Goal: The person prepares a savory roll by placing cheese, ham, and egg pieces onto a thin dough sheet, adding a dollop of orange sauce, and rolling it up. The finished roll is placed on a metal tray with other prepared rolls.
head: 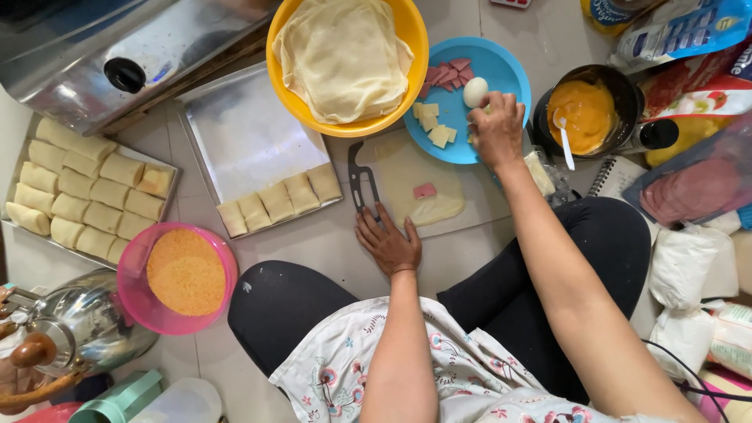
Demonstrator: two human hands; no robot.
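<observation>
While the left hand (389,247) rests flat by the knife (363,185), the right hand (497,129) pinches cheese (432,125) off the blue plate (501,74); two trays (205,117) hold finished rolls (278,202), one wrapper (419,184) waits with only ham (424,190).

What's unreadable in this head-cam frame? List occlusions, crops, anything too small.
- Right hand over the blue plate: its fingertips face away, so what they pinch, if anything, is hidden.
- Left hand on the cutting board: whether it touches the knife is unclear.
- Steel kettle: cut off by the left edge.
- Packets top right: cropped by the frame.
- Dark bowl: the yellow mix hides its depth.
</observation>
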